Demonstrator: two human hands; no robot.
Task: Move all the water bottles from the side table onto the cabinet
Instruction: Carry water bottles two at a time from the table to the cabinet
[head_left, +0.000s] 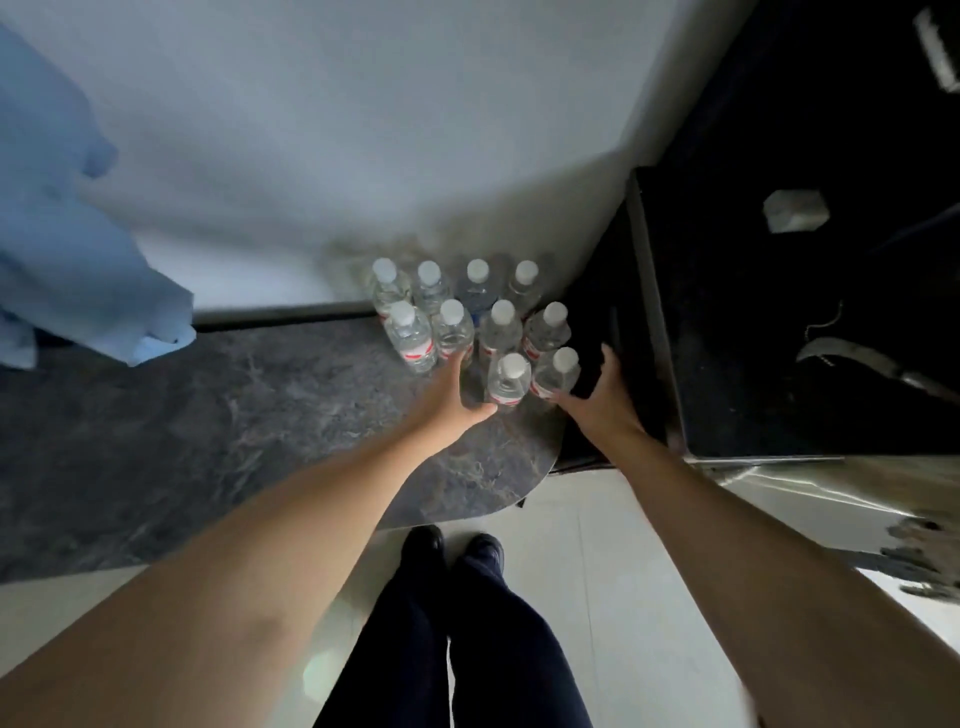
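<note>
standing upright, caps up, water bottles (470, 317) crowd the side table (208, 415); left hand (452, 397) and right hand (605, 395) spread-fingered beside them

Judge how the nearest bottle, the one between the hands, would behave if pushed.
The nearest bottle stands upright, tall and narrow, so a high push would probably tip it. It looks full, likely heavyish. Neighbouring bottles stand close and might get knocked.

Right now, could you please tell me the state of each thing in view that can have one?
Water bottles: ten, upright, capped, clustered on the dark marble top by the wall.
Front-left bottle: upright, left thumb at its base.
Front-right bottle: upright, right fingertips touching it.
Left hand: open, beside the bottles.
Right hand: open, fingers spread.
Blue cloth: hanging, crumpled.
</note>
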